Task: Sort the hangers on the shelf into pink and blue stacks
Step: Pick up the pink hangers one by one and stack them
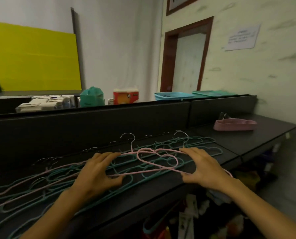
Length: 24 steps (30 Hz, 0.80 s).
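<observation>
Two bare hands, left hand and right hand, pinching thin pink wire hangers between them, 9 and 3 o'clock, above tangled teal wire hangers on black shelf.

Shelf: black, plain. Hangers on it: pink hangers with silver hooks, mixed among teal-blue hangers. Basket at shelf's right end: dusty pink. Board behind: yellow, green edge. Bag: teal. Package: red and orange. Trays: light blue, teal. Door frame: dark brown.
</observation>
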Each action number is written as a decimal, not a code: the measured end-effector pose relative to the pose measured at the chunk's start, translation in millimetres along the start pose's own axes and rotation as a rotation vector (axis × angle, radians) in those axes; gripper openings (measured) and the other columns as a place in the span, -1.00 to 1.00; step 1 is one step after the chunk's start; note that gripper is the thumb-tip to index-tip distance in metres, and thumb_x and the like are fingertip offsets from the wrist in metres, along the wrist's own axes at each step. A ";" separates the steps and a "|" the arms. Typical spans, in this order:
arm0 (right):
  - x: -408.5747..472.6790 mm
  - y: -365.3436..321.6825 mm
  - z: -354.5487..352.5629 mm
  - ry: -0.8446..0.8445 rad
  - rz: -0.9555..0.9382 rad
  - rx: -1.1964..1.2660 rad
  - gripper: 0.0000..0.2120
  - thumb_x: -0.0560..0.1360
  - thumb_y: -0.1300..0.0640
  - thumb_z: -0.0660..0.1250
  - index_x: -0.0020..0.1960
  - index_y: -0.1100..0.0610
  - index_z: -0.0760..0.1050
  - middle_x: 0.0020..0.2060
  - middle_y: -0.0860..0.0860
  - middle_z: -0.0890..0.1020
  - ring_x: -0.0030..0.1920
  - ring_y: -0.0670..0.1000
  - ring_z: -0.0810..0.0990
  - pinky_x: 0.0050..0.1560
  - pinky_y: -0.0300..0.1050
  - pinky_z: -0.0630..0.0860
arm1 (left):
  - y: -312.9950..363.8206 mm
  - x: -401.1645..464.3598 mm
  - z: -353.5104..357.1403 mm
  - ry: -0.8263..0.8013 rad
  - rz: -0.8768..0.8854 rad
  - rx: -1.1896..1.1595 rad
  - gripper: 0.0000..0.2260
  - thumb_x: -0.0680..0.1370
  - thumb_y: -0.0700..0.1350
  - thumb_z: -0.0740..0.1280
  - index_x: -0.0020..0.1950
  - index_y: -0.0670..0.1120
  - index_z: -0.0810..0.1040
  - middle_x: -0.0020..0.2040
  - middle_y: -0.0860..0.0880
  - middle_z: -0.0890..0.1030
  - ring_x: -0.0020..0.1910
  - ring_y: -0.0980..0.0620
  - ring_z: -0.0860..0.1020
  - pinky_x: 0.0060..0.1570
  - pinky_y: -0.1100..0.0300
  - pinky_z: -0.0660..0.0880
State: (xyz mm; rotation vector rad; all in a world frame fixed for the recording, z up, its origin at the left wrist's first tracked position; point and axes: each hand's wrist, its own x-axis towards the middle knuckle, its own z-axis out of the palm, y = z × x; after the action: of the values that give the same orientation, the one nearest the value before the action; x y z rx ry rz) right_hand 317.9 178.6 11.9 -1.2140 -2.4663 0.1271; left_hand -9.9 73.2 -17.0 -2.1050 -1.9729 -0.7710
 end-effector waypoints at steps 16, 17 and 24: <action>-79.4 259.5 -88.9 0.056 0.131 -0.101 -0.19 0.29 -0.15 0.43 0.48 -0.10 0.20 0.35 -0.13 0.35 0.33 -0.07 0.30 0.32 -0.11 0.32 | 219.4 131.0 141.9 0.060 0.188 -0.002 -0.43 0.29 0.28 0.31 0.21 0.04 0.55 0.11 0.05 0.59 0.03 0.00 0.53 -0.02 0.11 0.49; -81.1 274.6 -95.1 0.052 0.140 -0.097 -0.19 0.29 -0.15 0.42 0.48 -0.10 0.20 0.35 -0.12 0.35 0.32 -0.07 0.30 0.31 -0.11 0.33 | 230.9 137.9 150.1 0.058 0.187 -0.017 -0.43 0.29 0.27 0.32 0.22 0.03 0.55 0.11 0.05 0.59 0.04 0.00 0.53 -0.02 0.10 0.49; -85.0 349.8 -98.4 0.064 0.190 0.018 -0.22 0.32 -0.14 0.45 0.47 -0.10 0.23 0.31 -0.19 0.35 0.24 -0.15 0.31 0.25 -0.16 0.37 | 285.4 185.3 196.8 0.003 0.233 -0.026 -0.42 0.28 0.28 0.32 0.22 0.04 0.56 0.11 0.04 0.58 0.05 0.02 0.51 0.01 0.12 0.48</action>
State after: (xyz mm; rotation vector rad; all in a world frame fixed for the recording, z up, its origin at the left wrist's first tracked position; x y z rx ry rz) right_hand 662.1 321.0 -9.5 -1.4210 -2.2869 0.1583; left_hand 316.7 291.2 -33.8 -2.2931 -1.6834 -0.7573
